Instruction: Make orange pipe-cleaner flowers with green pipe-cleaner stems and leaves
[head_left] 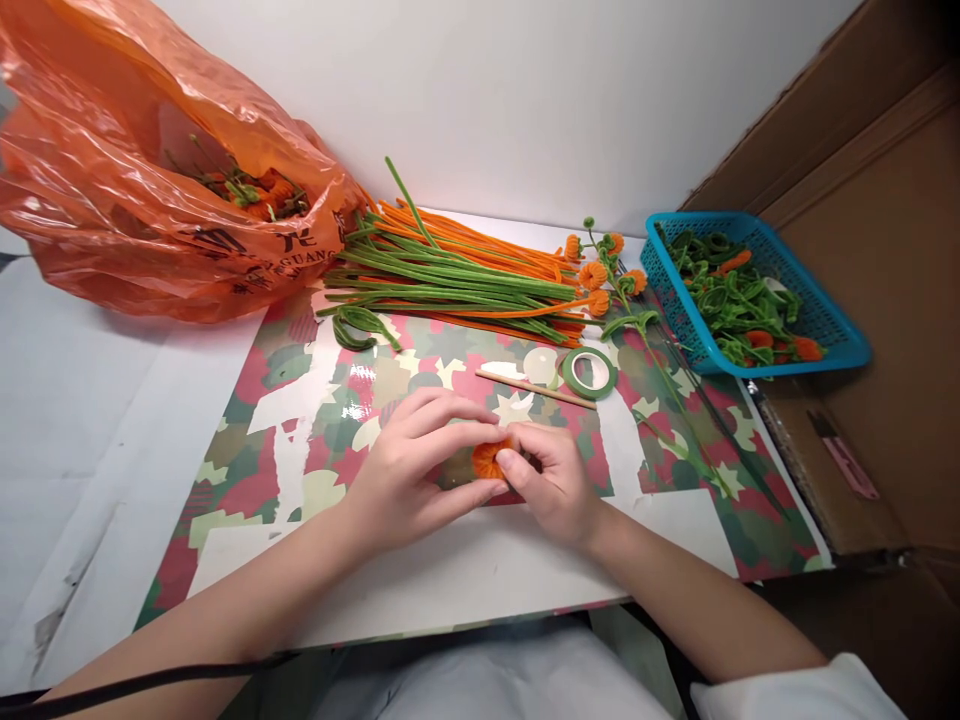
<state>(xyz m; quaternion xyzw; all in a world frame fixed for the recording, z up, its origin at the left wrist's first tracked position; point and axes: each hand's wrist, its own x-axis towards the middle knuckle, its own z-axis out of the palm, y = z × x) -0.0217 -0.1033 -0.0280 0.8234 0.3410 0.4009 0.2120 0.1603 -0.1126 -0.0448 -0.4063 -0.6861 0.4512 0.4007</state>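
Both hands meet over the middle of a patterned board (300,440). A small orange fuzzy coil (489,459) of pipe cleaner sits between them. My left hand (409,470) curls round its left side, fingers closed on it. My right hand (551,478) pinches its right side with thumb and fingers. Most of the coil is hidden by my fingers.
A bundle of green and orange pipe cleaners (450,270) lies behind the hands. An orange plastic bag (150,180) stands at the back left. A blue basket (750,290) of green and orange pieces is at the right. Green tape roll (590,372), thin stick (532,386), finished stems (622,290), cardboard (862,300).
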